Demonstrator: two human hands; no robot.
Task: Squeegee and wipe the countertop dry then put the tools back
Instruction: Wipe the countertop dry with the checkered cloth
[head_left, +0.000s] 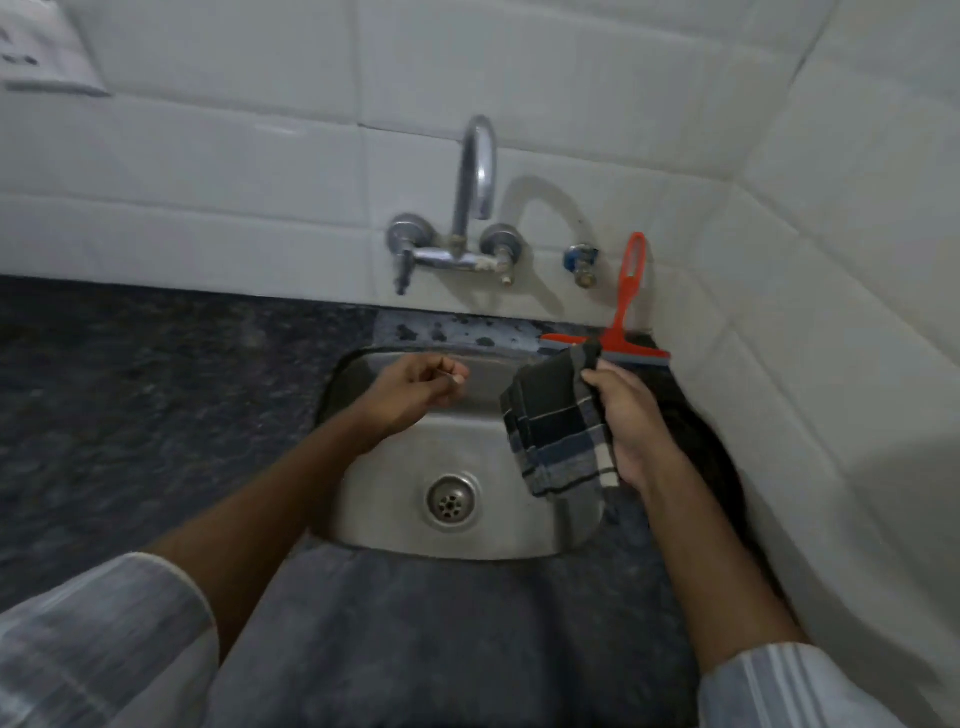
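Note:
A folded checked cloth, dark grey with blue and white stripes, hangs over the right side of the steel sink, gripped by my right hand. Just behind it an orange squeegee stands on the dark speckled countertop, its blade down and its handle leaning against the white tiled wall. My left hand hovers over the back of the sink with fingers curled shut and nothing in them.
A chrome wall tap arches over the sink, with a small blue valve to its right. White tiled walls close in at the back and right. A drain sits in the sink's middle. A wall socket is at top left.

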